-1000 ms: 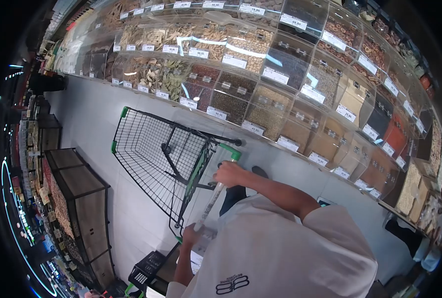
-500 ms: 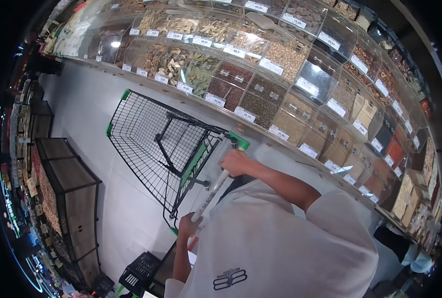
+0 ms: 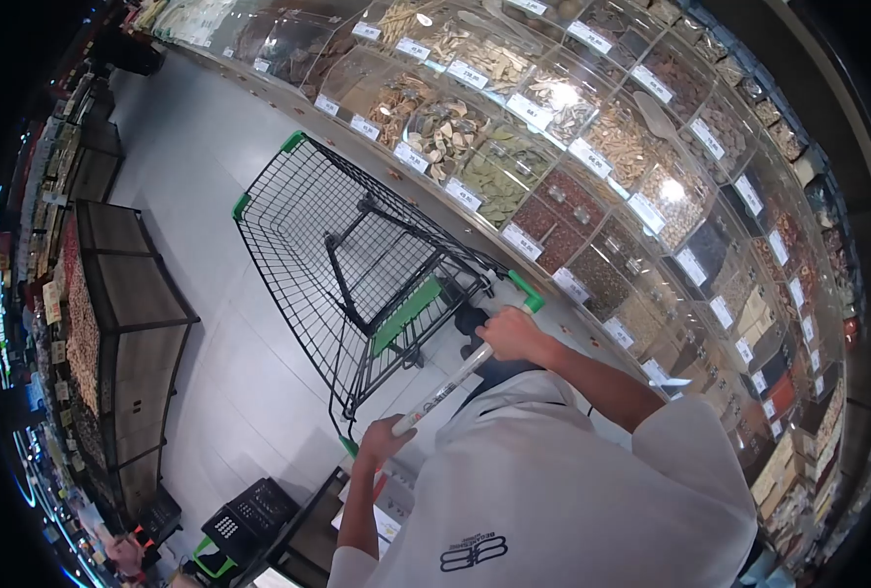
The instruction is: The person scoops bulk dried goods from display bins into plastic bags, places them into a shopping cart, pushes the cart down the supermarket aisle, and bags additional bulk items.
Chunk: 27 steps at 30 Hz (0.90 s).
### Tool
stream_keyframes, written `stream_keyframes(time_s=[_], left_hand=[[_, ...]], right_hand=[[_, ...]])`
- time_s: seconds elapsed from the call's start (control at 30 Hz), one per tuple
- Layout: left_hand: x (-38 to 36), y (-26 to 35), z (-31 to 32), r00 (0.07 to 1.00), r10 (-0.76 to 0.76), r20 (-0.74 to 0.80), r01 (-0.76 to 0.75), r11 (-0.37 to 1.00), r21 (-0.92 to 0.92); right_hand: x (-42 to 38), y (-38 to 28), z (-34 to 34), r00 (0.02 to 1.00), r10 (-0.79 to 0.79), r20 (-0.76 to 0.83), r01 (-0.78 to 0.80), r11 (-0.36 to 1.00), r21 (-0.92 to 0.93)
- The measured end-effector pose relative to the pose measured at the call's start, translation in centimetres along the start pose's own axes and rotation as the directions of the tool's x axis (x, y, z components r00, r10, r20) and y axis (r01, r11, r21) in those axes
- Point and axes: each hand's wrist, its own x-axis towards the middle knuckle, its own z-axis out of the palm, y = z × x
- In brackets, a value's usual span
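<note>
A wire shopping cart (image 3: 308,225) with green corner pieces stands ahead of me, its basket bare inside. Its handle bar (image 3: 445,394) runs slantwise across the front of my body. The fingers of my left hand (image 3: 381,440) are wrapped round the lower left end of the bar. Near the bar's other end, by the green corner, my right hand (image 3: 512,334) grips it too. A green panel (image 3: 408,316) shows on the near side of the cart.
Clear bins (image 3: 504,174) of dried goods with price labels line the right side, close to the cart. A wooden display stand (image 3: 140,343) is at the left. Black baskets (image 3: 251,517) sit at the lower left, beside a dark-framed table.
The view has shifted and turned, so the bins appear nearer and the cart sits a little further right. Both hands have stayed on the handle bar.
</note>
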Motion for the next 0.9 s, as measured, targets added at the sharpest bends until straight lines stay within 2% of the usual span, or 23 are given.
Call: stream_keyframes(time_s=[0.07, 0.1, 0.13, 0.3, 0.53, 0.7, 0.9], left_hand=[[0.0, 0.9, -2.5, 0.999, 0.004, -0.037, -0.005, 1.0, -0.008], [0.8, 0.3, -3.2, 0.999, -0.007, -0.038, 0.007, 1.0, 0.016], [1.4, -0.2, -4.0, 0.999, -0.039, -0.024, 0.039, 0.999, 0.019], [3.8, -2.6, -9.2, 0.995, -0.104, -0.007, 0.104, 0.993, 0.062], [7.2, -6.7, -16.0, 0.99, -0.114, -0.087, 0.124, 0.984, 0.125], [9.2, -8.7, -21.9, 0.983, -0.14, -0.12, 0.155, 0.98, 0.128], [11.0, -11.1, -28.7, 0.948, -0.059, -0.311, 0.077, 0.996, 0.045]], right_hand=[[1.9, 0.1, -1.1, 1.0, -0.012, -0.006, 0.012, 1.0, 0.008], [3.2, 0.2, -1.2, 0.997, -0.01, 0.075, 0.012, 0.999, -0.031], [4.4, 0.3, -1.1, 0.997, -0.02, 0.078, 0.023, 0.999, -0.04], [10.3, -0.1, -3.5, 0.994, -0.067, 0.088, 0.064, 0.997, 0.036], [20.1, -0.4, -3.3, 0.986, -0.126, -0.109, 0.131, 0.991, 0.036], [27.5, -0.9, -5.8, 0.993, -0.118, -0.016, 0.118, 0.993, 0.006], [36.5, -1.5, -8.0, 0.99, -0.142, -0.017, 0.142, 0.99, 0.003]])
